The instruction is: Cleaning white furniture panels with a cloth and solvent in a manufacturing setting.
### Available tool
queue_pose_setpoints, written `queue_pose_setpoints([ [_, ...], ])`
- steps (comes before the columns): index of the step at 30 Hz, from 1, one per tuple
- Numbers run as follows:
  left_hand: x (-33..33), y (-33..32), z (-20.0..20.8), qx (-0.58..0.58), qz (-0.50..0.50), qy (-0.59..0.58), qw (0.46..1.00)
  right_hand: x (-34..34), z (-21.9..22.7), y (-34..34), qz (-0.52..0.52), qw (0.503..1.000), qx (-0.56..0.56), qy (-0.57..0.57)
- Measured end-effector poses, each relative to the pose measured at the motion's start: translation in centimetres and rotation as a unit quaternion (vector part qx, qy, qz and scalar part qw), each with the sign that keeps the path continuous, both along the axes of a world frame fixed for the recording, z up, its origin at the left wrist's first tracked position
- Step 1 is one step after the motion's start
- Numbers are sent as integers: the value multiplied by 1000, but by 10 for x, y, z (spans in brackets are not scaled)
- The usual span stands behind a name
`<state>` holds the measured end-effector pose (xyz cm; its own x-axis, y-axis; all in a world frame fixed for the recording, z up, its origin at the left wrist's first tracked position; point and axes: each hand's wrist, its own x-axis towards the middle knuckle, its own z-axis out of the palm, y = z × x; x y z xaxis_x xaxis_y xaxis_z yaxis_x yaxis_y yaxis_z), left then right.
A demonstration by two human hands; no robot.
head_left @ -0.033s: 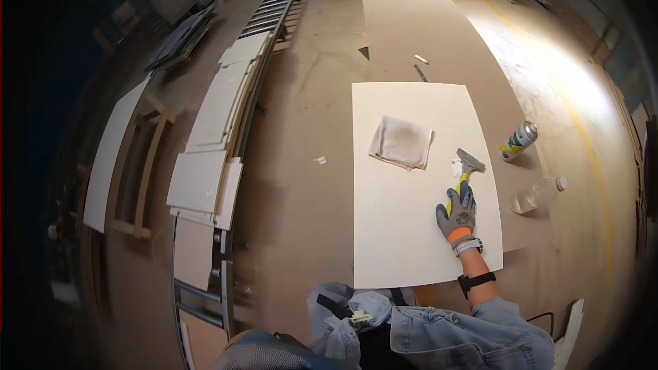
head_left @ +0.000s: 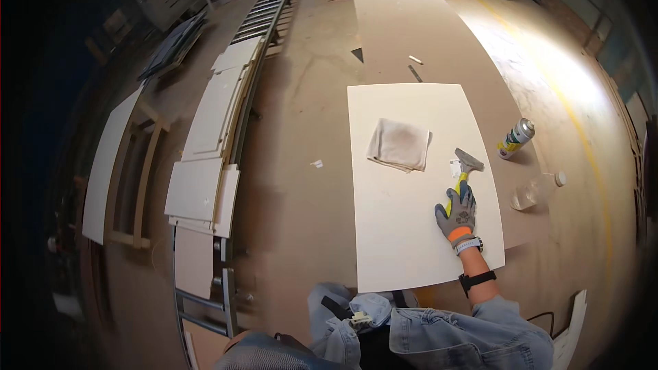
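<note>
"What's the right hand (head_left: 458,211) doing?"

"Its gloved fingers are wrapped round the yellow handle of a scraper (head_left: 464,177), blade pointing away from the person. I can't see the left hand, so I can't tell how its fingers stand."

"And where's the scraper?"

"Over the right side of a white panel (head_left: 411,233), just beside a small label (head_left: 455,168). The panel lies on a long brown tabletop (head_left: 439,34)."

"Which step is that?"

"Scraping around the label, I'd judge, though whether the blade touches the surface is too fine to tell."

"What does the next move call for?"

"Probably a low blade angle and light, even pressure, to spare the panel's face. The folded cloth (head_left: 399,144) lies on the panel, left of the scraper, handy for wiping; a spray can (head_left: 515,139) stands off to the right."
</note>
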<state>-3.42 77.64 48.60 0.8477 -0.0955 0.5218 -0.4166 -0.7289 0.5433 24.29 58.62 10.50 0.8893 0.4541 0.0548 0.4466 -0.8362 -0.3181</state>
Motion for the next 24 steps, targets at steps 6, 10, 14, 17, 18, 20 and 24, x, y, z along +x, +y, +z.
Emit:
queue_pose_setpoints([
  [6, 9, 98, -3, 21, -161, 27, 986, 4, 0, 13, -111, 993, -5, -47],
  [10, 11, 141, -5, 25, -231, 2, 973, -23, -6, 28, -226, 972, -68, -9],
  [14, 36, 182, -40, -11, -284, -48, 958, -38, -7, 23, -370, 924, -102, -8],
  [17, 57, 201, -72, -19, -232, -10, 972, -27, 11, 59, -402, 912, -78, -11],
  [18, 72, 205, -97, -24, -203, 32, 978, -22, 15, 66, -408, 910, -76, -12],
  [20, 142, 187, -157, -103, -212, 98, 967, -25, 10, 41, -456, 883, -109, -13],
  [24, 235, 204, -239, -20, -155, 171, 973, -15, -1, 45, -453, 879, -138, -55],
])
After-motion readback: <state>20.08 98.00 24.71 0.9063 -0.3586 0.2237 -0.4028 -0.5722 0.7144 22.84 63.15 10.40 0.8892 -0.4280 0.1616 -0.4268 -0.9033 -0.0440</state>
